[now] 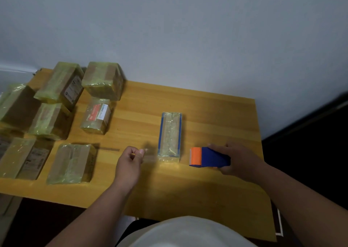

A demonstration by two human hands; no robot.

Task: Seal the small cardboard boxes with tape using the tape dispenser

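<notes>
Nothing can be read: the red-and-white label on a taped box and the labels on the far-left boxes are too blurred.

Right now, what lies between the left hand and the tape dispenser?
In the head view, the box with blue edges stands between the left hand and the tape dispenser.
</notes>
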